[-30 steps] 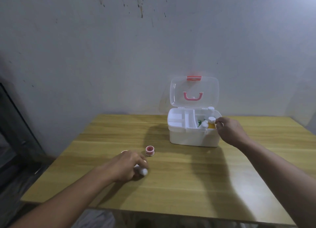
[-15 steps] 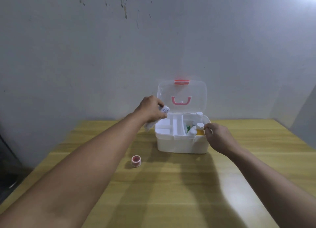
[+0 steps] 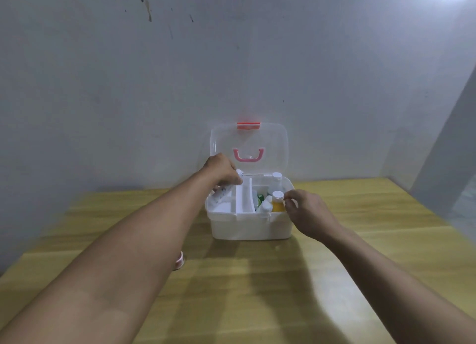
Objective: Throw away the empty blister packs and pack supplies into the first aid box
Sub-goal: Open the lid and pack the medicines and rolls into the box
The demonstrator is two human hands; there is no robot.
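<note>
Two hands are seen from the head view: a white tube (image 3: pixel 226 192) is pinched by the left hand (image 3: pixel 222 169) over the first aid box's (image 3: pixel 249 226) left tray and should be laid flat, while the yellow bottle (image 3: pixel 278 202) is pinched by the right hand (image 3: pixel 307 211).
</note>
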